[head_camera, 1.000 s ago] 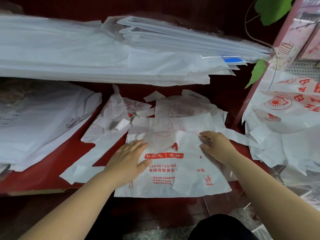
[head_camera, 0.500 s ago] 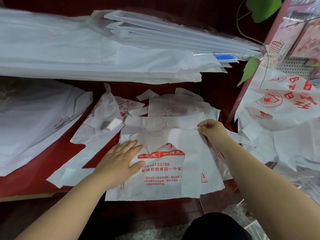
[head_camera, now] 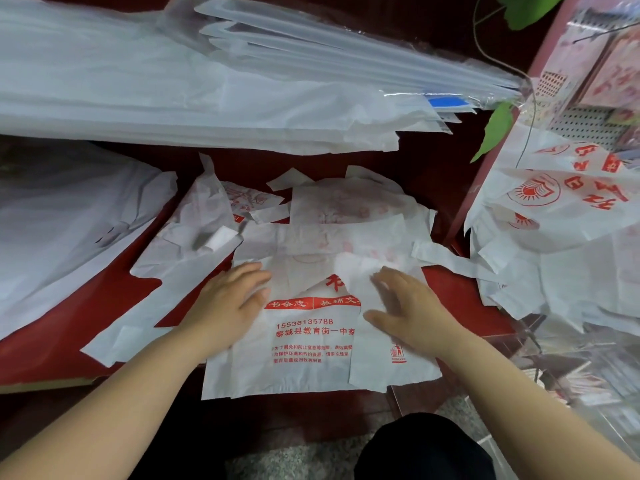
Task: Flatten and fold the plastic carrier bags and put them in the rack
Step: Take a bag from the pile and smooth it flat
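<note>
My left hand (head_camera: 230, 304) lies flat, fingers straight, on the nine o'clock side of the white, red-printed carrier bag (head_camera: 311, 344) spread at the red table's (head_camera: 48, 344) near edge, while my right hand (head_camera: 414, 308), equally flat and gripping nothing, presses its folded-over side at three o'clock.

One head-worn camera looked forward and steeply down over the red table (head_camera: 52, 341); wide-angle, straight edges bowing; it sat close, with both forearms running in from the bottom corners; left hand (head_camera: 228, 306) and right hand (head_camera: 412, 310) landed near centre on the printed carrier bag (head_camera: 311, 341); the white bag stack (head_camera: 173, 91) filled the top; a heap of printed bags (head_camera: 554, 202) crowded the right edge.
</note>
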`<state>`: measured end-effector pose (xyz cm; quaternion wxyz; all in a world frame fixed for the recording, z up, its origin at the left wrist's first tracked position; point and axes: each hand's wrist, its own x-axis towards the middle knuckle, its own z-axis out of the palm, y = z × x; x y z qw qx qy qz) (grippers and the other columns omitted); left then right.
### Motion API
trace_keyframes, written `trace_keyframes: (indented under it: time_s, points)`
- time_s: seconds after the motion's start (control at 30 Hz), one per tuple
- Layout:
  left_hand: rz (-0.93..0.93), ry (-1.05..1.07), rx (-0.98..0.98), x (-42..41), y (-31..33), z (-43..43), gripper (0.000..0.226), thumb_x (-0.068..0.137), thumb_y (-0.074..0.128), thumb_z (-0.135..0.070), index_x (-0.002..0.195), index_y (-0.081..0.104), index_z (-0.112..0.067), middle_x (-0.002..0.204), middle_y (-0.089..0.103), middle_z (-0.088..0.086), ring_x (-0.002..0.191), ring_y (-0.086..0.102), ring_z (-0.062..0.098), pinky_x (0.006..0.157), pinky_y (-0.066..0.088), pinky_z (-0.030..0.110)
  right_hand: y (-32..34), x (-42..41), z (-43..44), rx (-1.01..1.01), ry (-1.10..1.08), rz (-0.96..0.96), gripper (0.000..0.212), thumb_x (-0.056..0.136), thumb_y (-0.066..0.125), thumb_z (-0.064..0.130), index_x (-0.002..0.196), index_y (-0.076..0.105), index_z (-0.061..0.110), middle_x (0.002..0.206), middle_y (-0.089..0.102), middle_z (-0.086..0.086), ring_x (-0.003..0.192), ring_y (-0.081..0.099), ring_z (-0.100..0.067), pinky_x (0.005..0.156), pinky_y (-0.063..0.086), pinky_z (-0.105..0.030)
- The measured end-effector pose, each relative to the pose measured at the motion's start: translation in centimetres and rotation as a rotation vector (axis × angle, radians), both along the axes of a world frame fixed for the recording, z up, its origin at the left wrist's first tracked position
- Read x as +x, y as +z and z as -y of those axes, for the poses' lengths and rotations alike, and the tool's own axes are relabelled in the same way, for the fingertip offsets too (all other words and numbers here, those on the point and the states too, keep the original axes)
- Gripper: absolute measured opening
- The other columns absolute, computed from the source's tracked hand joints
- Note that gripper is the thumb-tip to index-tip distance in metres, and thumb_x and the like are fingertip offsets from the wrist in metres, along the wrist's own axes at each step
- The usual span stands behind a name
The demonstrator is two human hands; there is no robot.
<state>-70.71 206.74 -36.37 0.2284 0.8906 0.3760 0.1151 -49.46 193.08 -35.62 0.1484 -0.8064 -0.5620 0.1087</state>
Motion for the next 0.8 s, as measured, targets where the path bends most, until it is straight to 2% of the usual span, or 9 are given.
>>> trace_keyframes:
  time_s: [0.1,0.17,0.23,0.3,0.37,0.53,0.67,0.73,0.8]
  points:
    - [0.009,-0.024,0.059,1.6,0.9,0.1,0.046,0.099,0.03,-0.027,0.145,0.023,-0.023,0.152,0.019,-0.008,0.139,0.015,0.009,0.112,0.01,0.026,-0.7,0.3,0.0,-0.119,0.045,0.144,0.057,0.096,0.037,0.044,0.145,0.018,0.024,0.155,0.009,0.005,0.142,0.005,-0.014,0.112,0.005,-0.028]
    - [-0.056,-0.069,0.059,3.3,1.1,0.5,0.05,0.1,0.026,-0.032,0.147,0.011,-0.024,0.155,0.009,-0.008,0.141,0.006,0.009,0.113,0.003,0.026,-0.9,0.2,-0.3,-0.148,0.052,0.187,0.056,0.095,0.021,0.05,0.146,0.017,0.026,0.155,0.007,0.008,0.142,0.006,-0.014,0.111,0.007,-0.029]
    - [-0.156,-0.103,0.065,4.9,0.8,0.7,0.052,0.1,0.02,-0.038,0.147,0.003,-0.025,0.156,0.001,-0.006,0.142,-0.001,0.01,0.113,-0.002,0.028,-0.8,0.1,-0.5,-0.143,0.043,0.233,0.067,0.082,0.009,0.048,0.145,0.018,0.028,0.155,0.009,0.01,0.14,0.011,-0.014,0.107,0.011,-0.029]
    - [-0.25,-0.105,0.064,5.9,0.0,0.3,0.053,0.1,0.017,-0.041,0.147,0.0,-0.025,0.156,-0.002,-0.003,0.143,-0.004,0.012,0.114,-0.004,0.03,-0.9,0.5,-0.7,-0.13,0.034,0.248,0.059,0.088,0.012,0.043,0.144,0.019,0.03,0.154,0.01,0.011,0.137,0.016,-0.015,0.104,0.015,-0.029]
    - [-0.314,-0.096,0.081,6.1,-0.6,-0.2,0.054,0.099,0.016,-0.042,0.147,-0.002,-0.024,0.156,-0.005,-0.002,0.143,-0.007,0.013,0.114,-0.005,0.031,-0.8,1.1,-0.8,-0.094,0.04,0.196,0.047,0.097,0.026,0.029,0.144,0.02,0.031,0.154,0.01,0.011,0.135,0.018,-0.016,0.103,0.015,-0.03]
    - [-0.351,-0.059,0.132,5.9,-1.3,-0.3,0.054,0.098,0.017,-0.045,0.147,-0.002,-0.03,0.156,-0.009,-0.003,0.142,-0.011,0.012,0.113,-0.01,0.035,-0.3,2.5,-0.5,-0.024,0.03,0.034,0.053,0.091,0.037,0.007,0.139,0.032,0.029,0.153,0.018,0.006,0.14,0.014,-0.015,0.111,0.007,-0.032]
    - [-0.349,-0.049,0.139,5.9,-1.2,-0.4,0.052,0.098,0.016,-0.045,0.146,-0.001,-0.034,0.156,-0.009,-0.003,0.142,-0.012,0.013,0.113,-0.011,0.038,1.0,1.5,-1.6,0.132,0.025,-0.026,0.047,0.092,0.029,0.029,0.136,0.041,0.02,0.151,0.024,0.001,0.141,0.013,-0.014,0.112,0.002,-0.028]
    - [-0.344,-0.05,0.141,6.0,-1.3,-0.3,0.051,0.099,0.016,-0.042,0.147,0.001,-0.033,0.156,-0.008,-0.002,0.142,-0.011,0.014,0.113,-0.009,0.038,1.2,-0.2,-3.2,0.081,0.083,0.054,0.045,0.098,0.031,0.03,0.142,0.029,0.02,0.154,0.015,0.0,0.142,0.01,-0.013,0.112,0.0,-0.027]
    - [-0.347,-0.046,0.143,6.0,-1.3,-0.1,0.051,0.099,0.015,-0.04,0.147,0.001,-0.032,0.156,-0.007,-0.002,0.142,-0.01,0.014,0.113,-0.008,0.038,0.8,-2.3,-4.9,-0.011,0.167,0.112,0.05,0.099,0.023,0.036,0.146,0.018,0.02,0.155,0.008,0.0,0.142,0.007,-0.014,0.113,-0.001,-0.031]
